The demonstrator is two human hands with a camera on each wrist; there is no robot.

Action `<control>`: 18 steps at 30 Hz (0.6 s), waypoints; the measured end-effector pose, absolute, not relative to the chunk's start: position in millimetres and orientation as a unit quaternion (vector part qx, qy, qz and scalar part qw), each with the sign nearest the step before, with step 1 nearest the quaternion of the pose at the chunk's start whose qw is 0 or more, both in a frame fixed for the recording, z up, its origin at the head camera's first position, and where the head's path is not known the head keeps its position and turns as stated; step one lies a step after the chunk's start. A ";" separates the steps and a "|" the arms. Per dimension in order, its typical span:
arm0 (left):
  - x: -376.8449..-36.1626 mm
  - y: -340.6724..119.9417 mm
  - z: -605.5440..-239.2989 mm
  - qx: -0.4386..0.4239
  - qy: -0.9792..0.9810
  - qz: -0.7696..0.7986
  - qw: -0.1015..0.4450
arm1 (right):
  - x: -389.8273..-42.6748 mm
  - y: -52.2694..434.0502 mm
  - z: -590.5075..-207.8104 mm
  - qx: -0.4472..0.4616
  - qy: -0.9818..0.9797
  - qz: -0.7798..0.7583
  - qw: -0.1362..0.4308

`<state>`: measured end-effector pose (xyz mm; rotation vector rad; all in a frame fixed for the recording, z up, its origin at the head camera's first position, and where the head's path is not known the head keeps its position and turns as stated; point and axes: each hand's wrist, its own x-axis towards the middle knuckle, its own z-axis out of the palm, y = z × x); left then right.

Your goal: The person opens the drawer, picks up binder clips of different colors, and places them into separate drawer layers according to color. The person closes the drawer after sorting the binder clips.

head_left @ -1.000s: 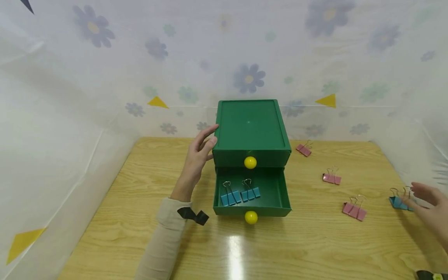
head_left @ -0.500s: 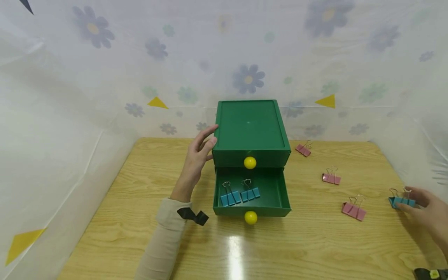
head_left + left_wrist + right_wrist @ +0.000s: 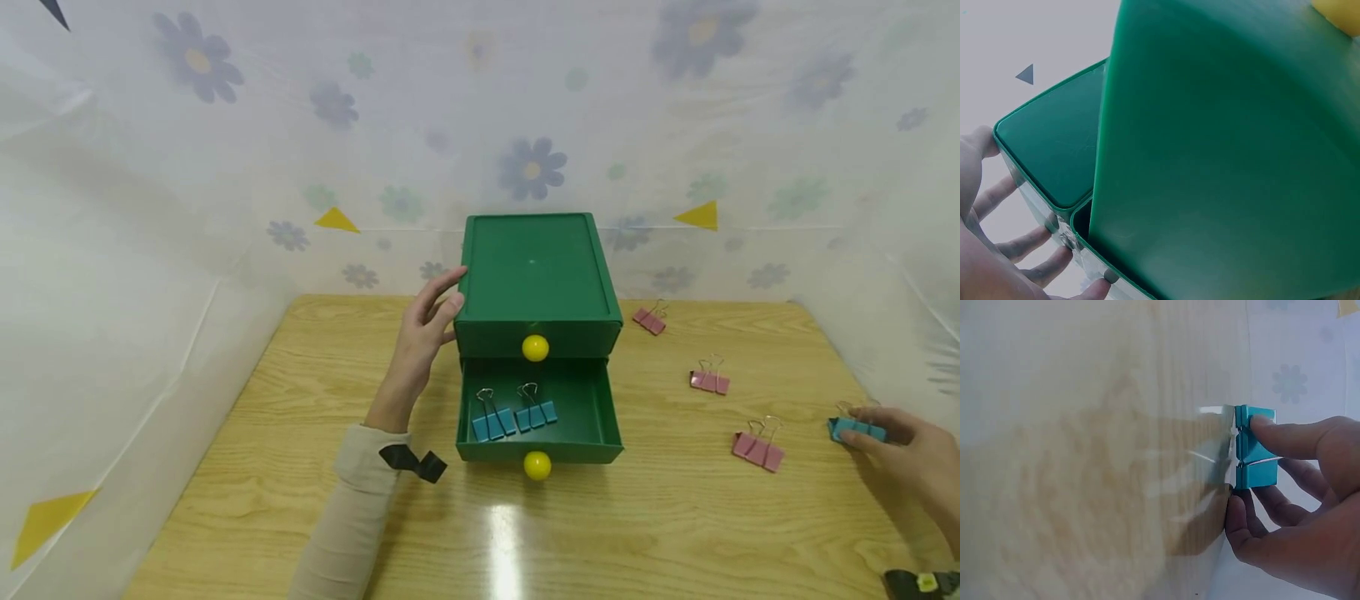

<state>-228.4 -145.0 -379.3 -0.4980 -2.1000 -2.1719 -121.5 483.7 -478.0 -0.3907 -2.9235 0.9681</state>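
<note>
A green two-drawer cabinet (image 3: pixel 536 267) with yellow knobs stands mid-table, its lower drawer (image 3: pixel 581 417) pulled out. Two blue binder clips, one on the left (image 3: pixel 493 425) and one on the right (image 3: pixel 537 417), lie inside that drawer. My left hand (image 3: pixel 415 346) rests against the cabinet's left side, fingers spread along its wall in the left wrist view. At the far right, my right hand (image 3: pixel 918 454) pinches another blue binder clip (image 3: pixel 1261 447) between thumb and fingers. Its wire handles are mostly covered by the fingers.
Three pink binder clips lie right of the cabinet: a near one (image 3: pixel 757 451), a middle one (image 3: pixel 709 382) and a far one (image 3: pixel 648 322). A pale flowered sheet (image 3: pixel 390 150) encloses the wooden table (image 3: pixel 300 467) at back and sides.
My right hand has closed its thumb and fingers on the blue binder clip at the far right, which has shifted slightly left and up in view. The left hand stays on the cabinet.
</note>
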 end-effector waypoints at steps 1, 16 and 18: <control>-228.3 -144.7 -378.9 -0.162 -0.686 -0.708 0.040 | -121.6 483.1 -477.4 -0.124 -0.942 0.312 0.022; -227.2 -143.9 -379.1 -0.161 -0.687 -0.707 0.044 | -118.0 473.7 -464.2 -0.111 -0.937 0.331 0.028; -227.2 -144.0 -379.6 -0.160 -0.689 -0.706 0.043 | -117.8 473.6 -461.8 -0.107 -0.933 0.343 0.039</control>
